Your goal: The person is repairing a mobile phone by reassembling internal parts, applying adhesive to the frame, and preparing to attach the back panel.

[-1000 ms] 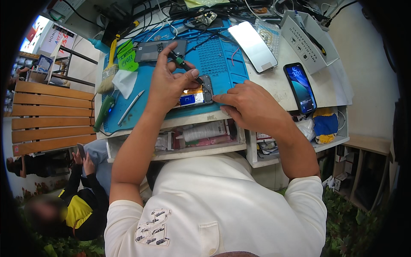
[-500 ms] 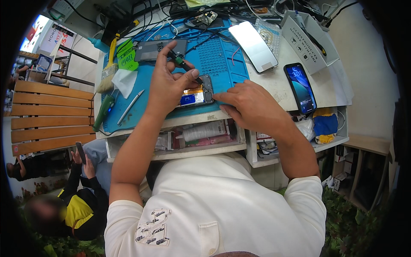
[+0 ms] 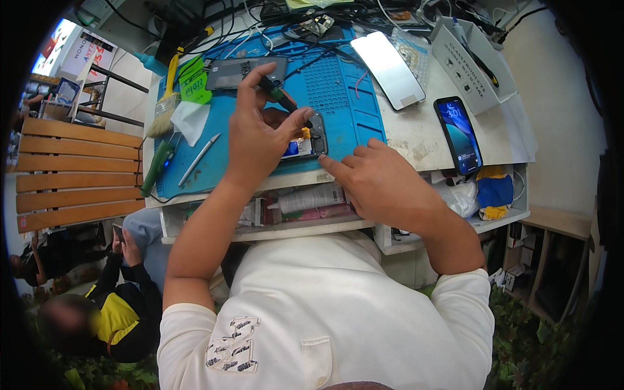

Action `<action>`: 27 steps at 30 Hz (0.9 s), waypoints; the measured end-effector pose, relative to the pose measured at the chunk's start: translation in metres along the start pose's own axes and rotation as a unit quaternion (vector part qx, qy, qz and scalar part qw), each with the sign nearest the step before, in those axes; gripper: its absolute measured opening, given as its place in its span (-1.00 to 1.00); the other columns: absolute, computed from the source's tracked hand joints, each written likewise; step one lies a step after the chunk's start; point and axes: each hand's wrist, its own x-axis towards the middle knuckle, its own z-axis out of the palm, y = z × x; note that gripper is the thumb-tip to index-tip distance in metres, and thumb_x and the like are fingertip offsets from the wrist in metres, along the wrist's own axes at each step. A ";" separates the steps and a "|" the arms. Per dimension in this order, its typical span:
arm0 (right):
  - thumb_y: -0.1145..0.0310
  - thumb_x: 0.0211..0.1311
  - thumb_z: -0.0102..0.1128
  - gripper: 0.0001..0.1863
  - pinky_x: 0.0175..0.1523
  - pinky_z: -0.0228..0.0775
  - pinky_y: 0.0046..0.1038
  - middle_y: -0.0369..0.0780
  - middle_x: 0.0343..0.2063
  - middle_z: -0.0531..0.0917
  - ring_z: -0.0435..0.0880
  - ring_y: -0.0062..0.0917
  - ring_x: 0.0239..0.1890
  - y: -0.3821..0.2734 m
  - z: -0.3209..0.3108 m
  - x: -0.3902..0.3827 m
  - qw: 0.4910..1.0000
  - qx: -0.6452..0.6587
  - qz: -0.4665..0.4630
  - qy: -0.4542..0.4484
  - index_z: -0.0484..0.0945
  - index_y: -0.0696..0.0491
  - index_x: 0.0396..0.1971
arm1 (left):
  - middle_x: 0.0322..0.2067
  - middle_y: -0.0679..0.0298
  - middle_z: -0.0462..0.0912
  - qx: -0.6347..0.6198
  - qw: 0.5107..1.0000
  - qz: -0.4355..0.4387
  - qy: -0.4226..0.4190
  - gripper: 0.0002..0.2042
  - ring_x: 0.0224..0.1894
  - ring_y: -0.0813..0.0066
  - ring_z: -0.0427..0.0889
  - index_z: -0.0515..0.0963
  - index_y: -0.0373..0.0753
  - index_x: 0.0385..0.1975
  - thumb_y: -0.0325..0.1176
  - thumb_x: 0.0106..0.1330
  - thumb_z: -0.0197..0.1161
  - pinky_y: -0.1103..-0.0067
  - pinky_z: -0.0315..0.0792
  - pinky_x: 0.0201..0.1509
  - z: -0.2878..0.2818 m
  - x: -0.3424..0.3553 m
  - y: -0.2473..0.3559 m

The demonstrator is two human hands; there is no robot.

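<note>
In my left hand point(image 3: 259, 140) is a slim screwdriver point(image 3: 278, 95) with a black and green handle, slanting down over an opened phone point(image 3: 318, 135). The tool's tip is hard to make out. The phone lies with its insides bare on a blue work mat point(image 3: 351, 107); a blue and yellow battery shows beside my left fingers, which hide its left part. My right hand point(image 3: 380, 179) touches the phone's near right corner with the index fingertip. Its other fingers are loosely bent, with nothing visible in them.
A grey phone part point(image 3: 250, 70), a brush point(image 3: 164, 116), a silver pen-like tool point(image 3: 200, 159) and a green tool point(image 3: 158, 170) lie on the left. Rightward are a white-screened panel point(image 3: 388, 70), a lit phone point(image 3: 457, 135) and a white box point(image 3: 465, 62). Below, an open drawer point(image 3: 296, 229) holds tubes.
My right hand has moved slightly nearer to me, its index fingertip shifting from the phone's right edge to its near corner. The left hand still holds the screwdriver over the phone.
</note>
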 end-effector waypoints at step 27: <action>0.45 0.30 0.41 -0.83 0.12 0.62 -0.09 -0.02 -0.21 0.84 0.82 -0.07 -0.10 0.067 -0.039 -0.026 0.973 0.043 0.200 0.111 0.85 0.11 -0.17 | -0.17 0.22 0.83 0.399 0.790 0.285 -0.368 -0.75 -0.28 0.20 0.82 0.82 -0.04 0.05 -0.28 0.41 0.51 0.34 0.61 -0.20 -0.025 0.058 0.089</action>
